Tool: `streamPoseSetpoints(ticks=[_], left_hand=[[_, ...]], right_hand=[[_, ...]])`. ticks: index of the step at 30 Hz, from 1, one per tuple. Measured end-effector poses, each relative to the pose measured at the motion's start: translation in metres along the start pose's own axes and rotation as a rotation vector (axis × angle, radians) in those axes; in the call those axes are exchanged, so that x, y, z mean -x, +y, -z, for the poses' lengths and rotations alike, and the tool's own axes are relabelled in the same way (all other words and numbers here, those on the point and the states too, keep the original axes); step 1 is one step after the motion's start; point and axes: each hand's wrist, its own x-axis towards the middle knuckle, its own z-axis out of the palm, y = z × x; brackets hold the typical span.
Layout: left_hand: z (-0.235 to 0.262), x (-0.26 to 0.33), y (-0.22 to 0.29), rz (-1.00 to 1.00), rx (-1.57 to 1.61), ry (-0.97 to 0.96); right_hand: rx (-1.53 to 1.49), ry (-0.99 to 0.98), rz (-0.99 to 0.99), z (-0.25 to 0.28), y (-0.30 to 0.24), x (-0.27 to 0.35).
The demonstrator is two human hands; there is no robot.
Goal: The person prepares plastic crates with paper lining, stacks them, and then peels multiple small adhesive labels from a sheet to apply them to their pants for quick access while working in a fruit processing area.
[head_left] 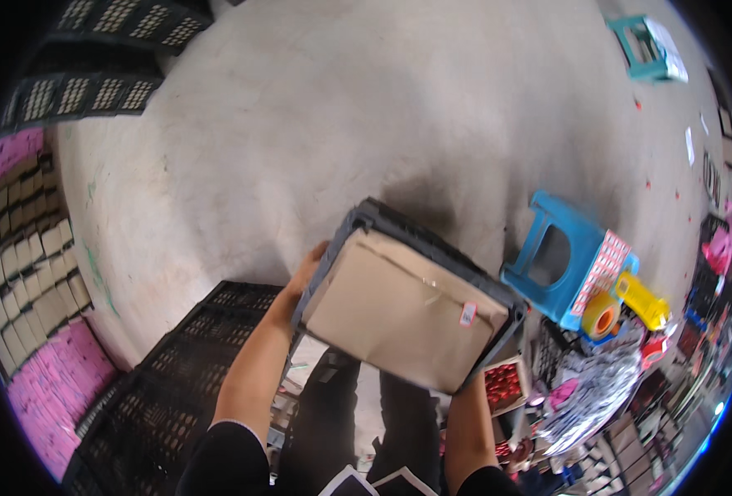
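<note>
I hold up a grey plastic crate [391, 219] with a brown cardboard box [399, 310] filling it, tilted above the floor. My left hand [308, 269] grips the crate's left rim. My right forearm reaches up under the crate's lower right corner; that hand is hidden behind the crate and box.
Black perforated crates [176, 372] lie at lower left, more stacked at top left [93, 91]. Rows of tan and pink boxes [27, 273] line the left. A blue stool [560, 256] with a tape roll [602, 314] and a yellow tool stands right. Bare concrete floor [382, 99] spreads ahead.
</note>
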Motion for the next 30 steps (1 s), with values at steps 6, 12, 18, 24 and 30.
streamPoseSetpoints(ticks=[6, 12, 18, 24, 30], left_hand=[[0.003, 0.192, 0.04, -0.168, -0.381, 0.268], [-0.011, 0.337, 0.163, -0.235, -0.257, 0.281], [0.007, 0.371, 0.262, -0.289, -0.11, 0.292], [0.034, 0.39, 0.393, -0.374, -0.007, 0.397], [0.118, 0.423, 0.515, -0.467, -0.069, 0.605]], right_hand=[[0.275, -0.101, 0.056, -0.014, -0.059, 0.144], [0.522, -0.285, 0.351, -0.124, -0.22, 0.317], [0.703, -0.459, 0.554, -0.291, -0.317, 0.47], [0.74, -0.581, 0.65, -0.428, -0.349, 0.555], [0.73, -0.655, 0.672, -0.546, -0.357, 0.577]])
